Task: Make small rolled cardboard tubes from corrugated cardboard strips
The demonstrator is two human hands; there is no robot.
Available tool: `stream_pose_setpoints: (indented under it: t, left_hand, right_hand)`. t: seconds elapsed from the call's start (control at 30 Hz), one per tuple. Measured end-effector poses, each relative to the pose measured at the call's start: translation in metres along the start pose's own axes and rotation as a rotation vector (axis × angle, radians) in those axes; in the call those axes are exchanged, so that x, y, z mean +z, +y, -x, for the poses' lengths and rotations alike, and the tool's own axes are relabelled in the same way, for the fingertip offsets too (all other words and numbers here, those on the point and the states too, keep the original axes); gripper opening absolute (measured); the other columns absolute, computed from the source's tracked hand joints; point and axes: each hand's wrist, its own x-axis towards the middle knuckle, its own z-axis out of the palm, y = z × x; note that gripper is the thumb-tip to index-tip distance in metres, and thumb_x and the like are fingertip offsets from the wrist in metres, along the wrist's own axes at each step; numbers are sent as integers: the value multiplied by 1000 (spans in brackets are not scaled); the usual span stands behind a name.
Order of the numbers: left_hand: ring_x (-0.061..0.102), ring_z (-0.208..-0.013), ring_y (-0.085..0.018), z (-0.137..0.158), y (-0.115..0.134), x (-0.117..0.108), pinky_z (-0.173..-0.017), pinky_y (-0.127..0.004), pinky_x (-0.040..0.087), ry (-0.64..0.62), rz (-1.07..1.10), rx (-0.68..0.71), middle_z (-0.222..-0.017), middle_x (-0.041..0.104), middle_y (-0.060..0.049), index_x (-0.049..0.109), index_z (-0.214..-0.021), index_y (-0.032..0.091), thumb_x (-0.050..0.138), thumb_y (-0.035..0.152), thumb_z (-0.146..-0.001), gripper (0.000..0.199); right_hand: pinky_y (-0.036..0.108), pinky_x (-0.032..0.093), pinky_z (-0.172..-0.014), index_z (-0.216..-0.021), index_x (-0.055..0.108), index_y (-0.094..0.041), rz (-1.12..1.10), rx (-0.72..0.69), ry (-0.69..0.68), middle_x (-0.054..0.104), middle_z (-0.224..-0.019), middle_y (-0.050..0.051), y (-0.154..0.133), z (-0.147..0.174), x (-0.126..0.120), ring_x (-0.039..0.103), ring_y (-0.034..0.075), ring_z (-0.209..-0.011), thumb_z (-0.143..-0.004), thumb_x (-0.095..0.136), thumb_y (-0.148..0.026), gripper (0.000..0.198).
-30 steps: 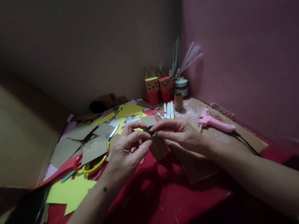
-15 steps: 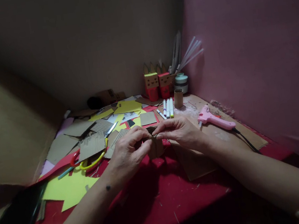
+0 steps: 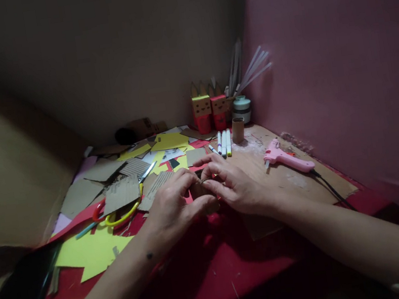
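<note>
So both hands were right at the middle of the frame, on a small brown folded cardboard piece. The left hand had its fingers curled over the piece, thumb stretched across the near side; the right hand was pinching at the upper edge, fingertips practically meeting the left ones. The fingers hid most of the piece, so I couldn't tell its full shape or exactly what the tips were pressing.

My read: the step in hand was fingertip shaping or pressing of that edge, no tool involved. The next move seemed to call for a steady left grip while the right worked the rim gently, since thin cardboard could crease or buckle if squeezed too hard.

Just beyond the hands, a few white-barrelled markers lay near an upright brown cardboard tube. Right of centre, a pink plastic glue gun rested on a flat tan board, apart from the right hand. To the left, a square of grey-brown corrugated cardboard partly covered some scissors with red and yellow handles, and bright yellow cut paper was spread lower left. Farther back, above centre, two little red-and-brown box figures with drawn faces stood side by side next to a pale teal lidded jar.
</note>
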Motion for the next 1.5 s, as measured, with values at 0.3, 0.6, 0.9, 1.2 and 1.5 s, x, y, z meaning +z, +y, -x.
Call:
stream_pose_setpoints:
  t: [0.3, 0.6, 0.9, 1.2, 1.5]
  left_hand:
    - [51, -79, -19, 3, 4, 0, -72, -31, 42, -11, 37, 48, -70, 60, -3, 59, -60, 19, 55, 13, -78, 19]
    - [49, -73, -13, 1, 0, -2, -63, -26, 43, 91, -23, 199, -87, 55, -3, 54, -80, 19, 59, 10, -79, 11]
    - [53, -73, -12, 3, -10, 5, -65, -30, 48, 180, 45, 129, -102, 50, -5, 44, -110, 22, 68, 22, -76, 42]
    - [61, -89, -22, -2, -4, 9, -75, -34, 48, -113, 303, -267, -101, 64, -6, 55, -116, 20, 64, 34, -78, 43]
    - [59, -90, -19, -3, 2, -3, -78, -30, 44, -137, 206, -157, -101, 66, -1, 59, -116, 23, 57, 26, -82, 34]
  right_hand:
    - [41, 44, -93, -81, 45, -20, 75, -111, 1, 50, -111, 12, -12, 2, 8, 50, 21, -109, -83, 48, -9, 11]
    - [42, 45, -90, -81, 51, -19, 46, -137, 12, 55, -104, 9, -12, -4, -6, 51, 20, -103, -86, 49, -9, 11]
    - [37, 42, -93, -70, 62, -19, -91, 7, 57, 56, -106, 5, -12, -5, -13, 53, 18, -105, -80, 62, -10, 13]
    - [37, 39, -97, -65, 59, -19, -372, 211, 319, 59, -108, 3, 2, -5, -7, 54, 17, -106, -83, 61, -22, 19]
    - [40, 34, -104, -85, 75, -27, -453, 203, 89, 55, -126, 2, 1, 0, -11, 48, 21, -121, -72, 75, -22, 14]
